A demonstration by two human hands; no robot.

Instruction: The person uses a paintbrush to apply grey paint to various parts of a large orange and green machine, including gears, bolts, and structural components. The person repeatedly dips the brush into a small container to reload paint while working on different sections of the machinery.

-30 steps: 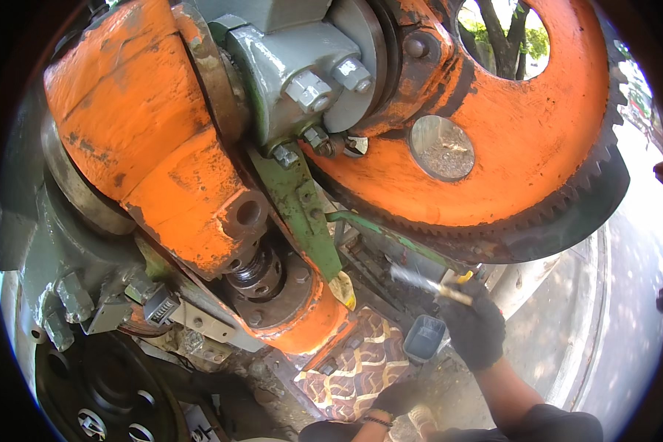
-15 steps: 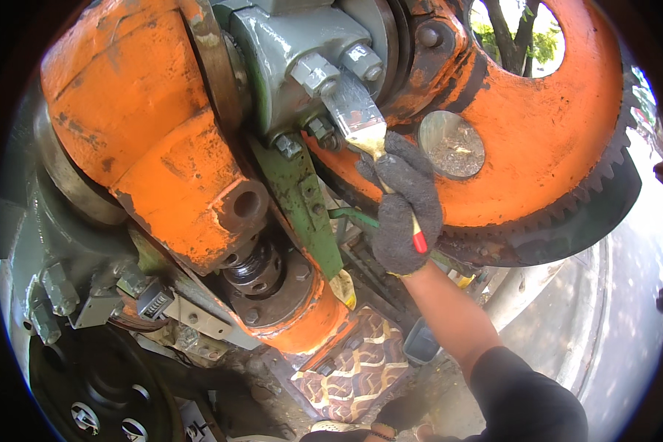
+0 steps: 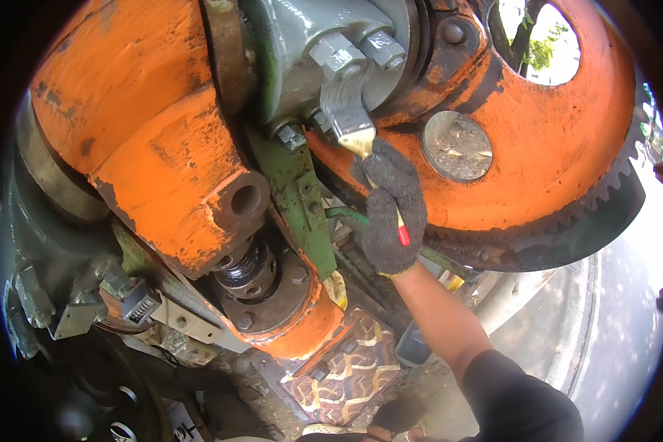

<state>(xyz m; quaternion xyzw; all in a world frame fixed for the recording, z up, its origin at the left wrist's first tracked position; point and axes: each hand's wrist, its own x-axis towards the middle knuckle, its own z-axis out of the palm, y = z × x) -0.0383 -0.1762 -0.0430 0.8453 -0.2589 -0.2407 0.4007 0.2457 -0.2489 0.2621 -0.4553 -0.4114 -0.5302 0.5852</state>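
In a dark grey knitted glove, my right hand is closed around the handle of a flat paintbrush. The handle is pale with a red end, and grey paint coats the metal band and bristles. The bristles press against the grey-painted housing, just below two large hex bolts. Smaller bolts stick out from its lower edge. Near the bottom edge, a dark blurred shape beside some bare skin appears to be my gloved left hand; its fingers cannot be made out.
A worn orange casting fills the left side. An orange toothed wheel with round holes stands at right. Between them hangs a green bracket. Below are a patterned mat, a grey plastic tub and a dark wheel.
The brush has slid slightly left and down across the grey housing, my right hand with it. The view has shifted a little, so the machine appears closer.
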